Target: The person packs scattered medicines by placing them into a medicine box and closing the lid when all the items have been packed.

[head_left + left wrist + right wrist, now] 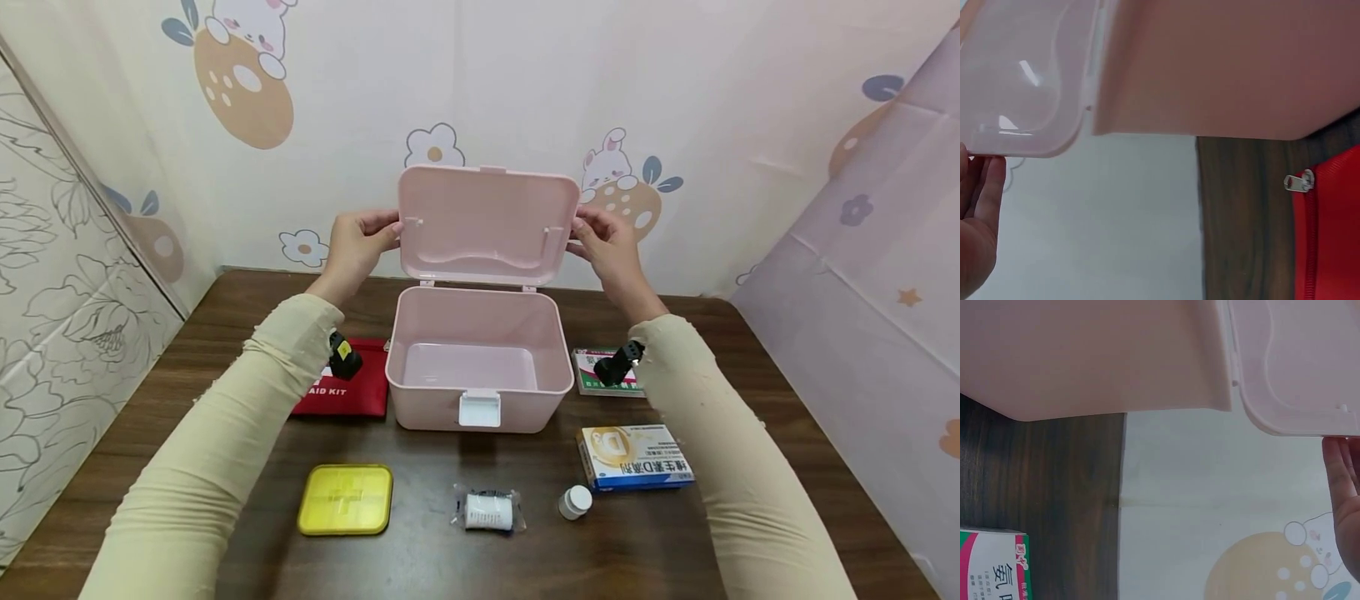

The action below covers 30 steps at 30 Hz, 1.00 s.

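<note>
— In the head view, where is the lid (487, 221) held?
— Between the hands, raised, its long axis running from one to the other. One end is pinched by the left hand (358, 250), the other by the right hand (613, 254); neither is nearer.
— And the pink box (423, 408)?
— It is hinged to the lid, below and between the hands. No obstacle is seen there; a red pouch (367, 385) is partly covered by the left sleeve (232, 433).
— By the left wrist view?
— The lid's end is met by the left hand.
— By the right wrist view?
— The opposite end is touched likewise; the thumb is hidden.
</note>
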{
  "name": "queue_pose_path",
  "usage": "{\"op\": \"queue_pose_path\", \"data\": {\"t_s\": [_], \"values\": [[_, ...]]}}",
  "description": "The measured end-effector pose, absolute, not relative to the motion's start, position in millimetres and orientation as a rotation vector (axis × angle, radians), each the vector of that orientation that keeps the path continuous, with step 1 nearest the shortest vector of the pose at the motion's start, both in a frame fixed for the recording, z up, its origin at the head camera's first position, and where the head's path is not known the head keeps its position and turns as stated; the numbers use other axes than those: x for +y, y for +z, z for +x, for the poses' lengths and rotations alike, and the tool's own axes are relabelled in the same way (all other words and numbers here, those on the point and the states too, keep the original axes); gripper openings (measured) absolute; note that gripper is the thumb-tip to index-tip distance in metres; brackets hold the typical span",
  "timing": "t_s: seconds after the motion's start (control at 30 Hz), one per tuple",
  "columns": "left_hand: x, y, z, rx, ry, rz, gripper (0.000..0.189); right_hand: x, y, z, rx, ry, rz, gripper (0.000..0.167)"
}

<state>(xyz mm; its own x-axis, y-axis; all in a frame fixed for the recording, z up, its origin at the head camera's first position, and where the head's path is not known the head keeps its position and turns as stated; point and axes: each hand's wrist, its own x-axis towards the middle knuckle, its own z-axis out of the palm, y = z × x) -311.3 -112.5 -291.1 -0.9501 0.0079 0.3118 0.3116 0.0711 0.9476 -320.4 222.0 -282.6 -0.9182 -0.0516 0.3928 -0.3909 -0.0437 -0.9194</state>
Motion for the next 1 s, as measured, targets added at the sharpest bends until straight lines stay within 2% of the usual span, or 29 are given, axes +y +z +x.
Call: {"op": "queue_pose_path", "data": {"t_s": [0.53, 0.8, 1.0], "values": [[-116.4, -320.2, -303.8, -2.177, -1.95, -0.288, 0.027, 215.7, -307.1, -324.5, -2.01, 2.02, 0.283, 0.029], [-111.3, -327.2, -307.0, -2.178, -1.936, -0.282, 0.027, 213.1, -315.8, -319.3, -1.972, 2.089, 0.231, 0.025], [-108.9, -329.9, -308.8, -2.193, -1.958, -0.251, 0.027, 216.1, -323.6, -323.0, -2.075, 2.002, 0.236, 0.033]]}}
